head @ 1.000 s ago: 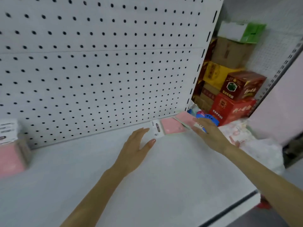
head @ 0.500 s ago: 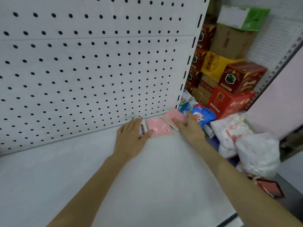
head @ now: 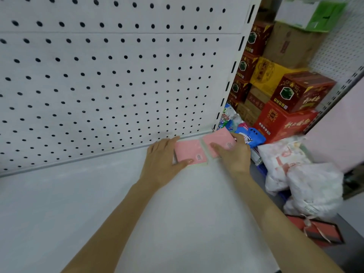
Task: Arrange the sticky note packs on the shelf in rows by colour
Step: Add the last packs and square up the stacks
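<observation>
On shelf (head: 98,209), two pink packs (head: 190,153), two hands (head: 162,164)

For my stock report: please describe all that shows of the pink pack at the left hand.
The left pink pack is a square pad in clear wrap, with a small white label at its near right corner. It lies flat on the white shelf, close to the pegboard. The left hand touches its left side, thumb on the near edge. Its right edge meets the second pink pack.
</observation>
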The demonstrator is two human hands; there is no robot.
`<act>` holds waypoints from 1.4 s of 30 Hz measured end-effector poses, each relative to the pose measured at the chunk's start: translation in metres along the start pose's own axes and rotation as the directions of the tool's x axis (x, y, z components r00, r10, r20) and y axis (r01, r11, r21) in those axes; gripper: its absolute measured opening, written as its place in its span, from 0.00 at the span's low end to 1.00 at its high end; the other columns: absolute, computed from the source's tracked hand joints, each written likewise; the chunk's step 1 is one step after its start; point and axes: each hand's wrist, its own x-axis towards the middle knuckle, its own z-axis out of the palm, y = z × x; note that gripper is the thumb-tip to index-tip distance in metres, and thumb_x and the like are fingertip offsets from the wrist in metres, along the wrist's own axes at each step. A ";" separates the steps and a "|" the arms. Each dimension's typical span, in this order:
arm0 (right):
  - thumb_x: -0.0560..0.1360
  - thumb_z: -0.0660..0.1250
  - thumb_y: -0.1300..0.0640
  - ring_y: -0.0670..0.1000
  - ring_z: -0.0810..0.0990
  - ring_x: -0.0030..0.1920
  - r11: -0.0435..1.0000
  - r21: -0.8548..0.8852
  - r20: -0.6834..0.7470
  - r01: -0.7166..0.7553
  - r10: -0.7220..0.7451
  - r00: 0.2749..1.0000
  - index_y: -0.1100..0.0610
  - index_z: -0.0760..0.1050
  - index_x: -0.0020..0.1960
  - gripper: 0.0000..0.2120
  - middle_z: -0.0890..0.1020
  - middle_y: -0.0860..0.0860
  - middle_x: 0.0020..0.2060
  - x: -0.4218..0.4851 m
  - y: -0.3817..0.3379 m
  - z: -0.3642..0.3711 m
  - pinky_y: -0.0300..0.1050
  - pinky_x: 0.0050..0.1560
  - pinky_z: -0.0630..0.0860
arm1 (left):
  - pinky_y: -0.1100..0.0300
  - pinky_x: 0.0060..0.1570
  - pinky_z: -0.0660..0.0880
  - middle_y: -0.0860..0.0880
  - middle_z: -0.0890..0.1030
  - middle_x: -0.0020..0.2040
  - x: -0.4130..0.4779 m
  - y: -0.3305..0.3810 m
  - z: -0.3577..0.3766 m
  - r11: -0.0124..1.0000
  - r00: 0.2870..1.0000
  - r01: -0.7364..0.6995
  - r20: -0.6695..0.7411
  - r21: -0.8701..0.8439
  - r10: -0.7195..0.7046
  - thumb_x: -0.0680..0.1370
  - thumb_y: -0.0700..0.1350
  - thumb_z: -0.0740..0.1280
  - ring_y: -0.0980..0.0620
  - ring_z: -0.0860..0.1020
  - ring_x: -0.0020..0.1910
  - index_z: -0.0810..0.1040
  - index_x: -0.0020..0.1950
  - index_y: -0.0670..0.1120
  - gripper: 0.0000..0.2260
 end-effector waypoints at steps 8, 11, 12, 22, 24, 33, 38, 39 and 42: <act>0.70 0.74 0.53 0.50 0.75 0.48 0.988 0.154 -0.021 -0.014 0.017 1.000 0.55 0.71 0.60 0.21 0.77 0.49 0.50 -0.016 -0.010 -0.012 0.43 0.45 0.73 | 0.65 0.51 0.68 0.51 0.68 0.54 -0.028 0.011 -0.018 0.791 0.963 0.196 -0.039 -0.580 -0.267 0.66 0.41 0.78 0.56 0.70 0.53 0.68 0.67 0.55 0.33; 0.71 0.73 0.53 0.51 0.76 0.44 0.974 0.219 -0.040 -0.048 0.058 0.998 0.55 0.70 0.52 0.16 0.78 0.52 0.47 -0.036 -0.016 -0.019 0.38 0.33 0.68 | 0.72 0.47 0.69 0.55 0.74 0.51 -0.060 0.009 -0.029 0.724 0.939 0.223 -0.055 -0.653 -0.339 0.67 0.37 0.77 0.55 0.73 0.51 0.71 0.60 0.58 0.28; 0.70 0.74 0.53 0.51 0.76 0.43 0.976 0.211 -0.041 -0.045 0.055 0.998 0.56 0.71 0.51 0.16 0.78 0.52 0.46 -0.045 -0.018 -0.019 0.37 0.32 0.67 | 0.76 0.44 0.68 0.56 0.75 0.50 -0.070 0.007 -0.035 0.706 0.930 0.227 -0.067 -0.671 -0.362 0.67 0.37 0.77 0.56 0.74 0.50 0.72 0.59 0.57 0.27; 0.72 0.72 0.58 0.47 0.75 0.38 0.605 0.614 0.504 -0.507 0.193 0.842 0.55 0.77 0.45 0.04 0.79 0.50 0.39 -0.149 -0.093 0.018 0.37 0.36 0.75 | 0.42 0.58 0.74 0.39 0.83 0.48 -0.153 -0.035 -0.140 0.305 0.814 0.360 0.138 -0.882 -0.564 0.63 0.43 0.79 0.42 0.81 0.47 0.79 0.53 0.39 0.21; 0.73 0.70 0.61 0.47 0.78 0.38 0.506 0.615 0.611 -0.605 0.179 0.771 0.57 0.77 0.47 0.04 0.80 0.50 0.39 -0.176 -0.107 0.031 0.36 0.36 0.78 | 0.45 0.57 0.75 0.42 0.83 0.43 -0.174 -0.052 -0.160 0.282 0.803 0.374 0.157 -0.884 -0.574 0.68 0.40 0.77 0.44 0.81 0.43 0.81 0.47 0.38 0.12; 0.70 0.70 0.66 0.52 0.83 0.48 0.614 0.558 0.729 -0.558 -0.042 0.683 0.59 0.78 0.57 0.16 0.84 0.55 0.51 -0.324 -0.155 0.111 0.47 0.52 0.80 | 0.56 0.43 0.81 0.47 0.83 0.45 -0.282 -0.163 -0.253 0.435 0.789 0.365 0.025 -0.823 -0.614 0.75 0.41 0.70 0.51 0.82 0.43 0.78 0.51 0.43 0.05; 0.72 0.71 0.60 0.52 0.81 0.44 0.603 0.595 0.660 -0.532 0.011 0.751 0.57 0.80 0.51 0.08 0.85 0.53 0.45 -0.412 -0.195 0.167 0.48 0.52 0.79 | 0.56 0.41 0.80 0.46 0.82 0.43 -0.340 -0.225 -0.320 0.540 0.832 0.373 0.014 -0.755 -0.555 0.76 0.40 0.69 0.50 0.81 0.42 0.78 0.45 0.46 0.02; 0.72 0.70 0.60 0.50 0.81 0.42 0.560 0.615 0.659 -0.555 0.023 0.752 0.57 0.79 0.51 0.08 0.84 0.52 0.43 -0.427 -0.205 0.177 0.45 0.45 0.80 | 0.54 0.44 0.80 0.46 0.82 0.44 -0.351 -0.236 -0.333 0.560 0.840 0.381 0.022 -0.735 -0.542 0.75 0.39 0.69 0.48 0.80 0.43 0.78 0.45 0.46 0.03; 0.72 0.70 0.65 0.49 0.83 0.38 0.465 0.659 0.649 -0.591 0.046 0.759 0.58 0.75 0.53 0.11 0.83 0.53 0.42 -0.467 -0.229 0.203 0.41 0.35 0.80 | 0.57 0.43 0.78 0.45 0.81 0.43 -0.375 -0.270 -0.367 0.594 0.850 0.421 0.069 -0.686 -0.523 0.74 0.33 0.70 0.49 0.79 0.42 0.78 0.46 0.44 0.07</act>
